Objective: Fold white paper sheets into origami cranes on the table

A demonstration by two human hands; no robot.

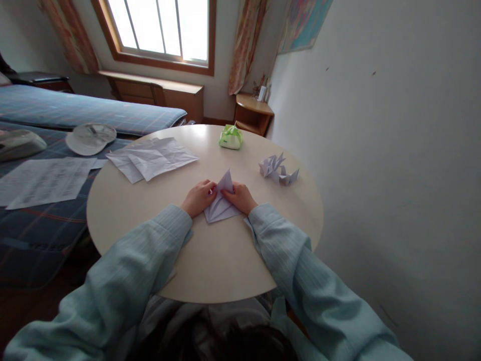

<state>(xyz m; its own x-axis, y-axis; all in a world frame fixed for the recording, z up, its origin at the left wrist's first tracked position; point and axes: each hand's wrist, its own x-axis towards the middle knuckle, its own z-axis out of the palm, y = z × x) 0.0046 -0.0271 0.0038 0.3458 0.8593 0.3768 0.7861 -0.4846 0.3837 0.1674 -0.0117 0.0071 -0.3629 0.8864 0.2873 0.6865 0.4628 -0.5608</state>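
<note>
A partly folded sheet of white paper (pixel 222 209) lies at the middle of the round table, with a pointed flap standing up from it. My left hand (pixel 200 196) pinches the paper's left edge between thumb and fingers. On the other side, my right hand (pixel 240 196) grips the flap, its thumb pressed on the front face and its fingers behind, partly hidden. To the right stand folded paper figures (pixel 273 166), with another small paper piece (pixel 288 176) beside them. Creased white sheets (pixel 161 156) overlap at the table's back left.
The round cream table (pixel 210 265) has a wall (pixel 394 150) close on its right. A green tissue pack (pixel 230 137) sits near its far edge. On the bed (pixel 45 225) at left are a white cap (pixel 91 139) and printed sheets (pixel 48 181).
</note>
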